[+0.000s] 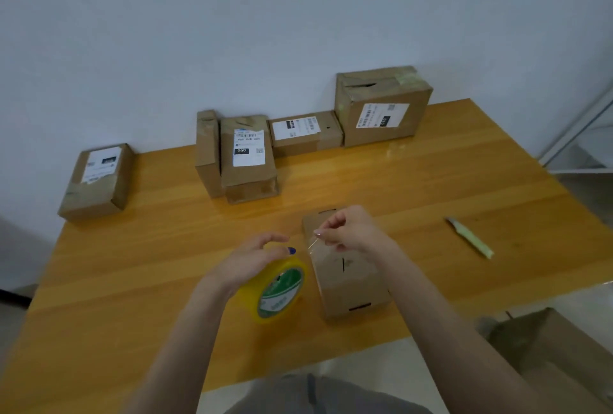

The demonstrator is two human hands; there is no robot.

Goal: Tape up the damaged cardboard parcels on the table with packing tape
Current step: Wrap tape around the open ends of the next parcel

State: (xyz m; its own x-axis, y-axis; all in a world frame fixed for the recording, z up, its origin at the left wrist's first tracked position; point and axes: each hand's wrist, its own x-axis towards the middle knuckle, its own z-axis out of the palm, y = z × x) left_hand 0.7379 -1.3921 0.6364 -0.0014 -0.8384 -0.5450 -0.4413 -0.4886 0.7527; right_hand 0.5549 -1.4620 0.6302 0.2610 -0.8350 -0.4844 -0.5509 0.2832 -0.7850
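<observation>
A small brown cardboard parcel [348,281] lies on the wooden table [431,188] near its front edge, a slit in its top. My left hand [252,261] grips a yellow roll of packing tape [277,290] with a green-and-white core, just left of the parcel. My right hand [351,231] hovers over the parcel's far end and pinches the free end of the clear tape [313,242], which stretches from the roll.
Several other labelled parcels stand along the wall: one at far left [96,181], two upright in the middle [247,158], a flat one [305,131], a big one [381,105]. A pale green utility knife [469,237] lies at right. An open carton [557,350] sits below right.
</observation>
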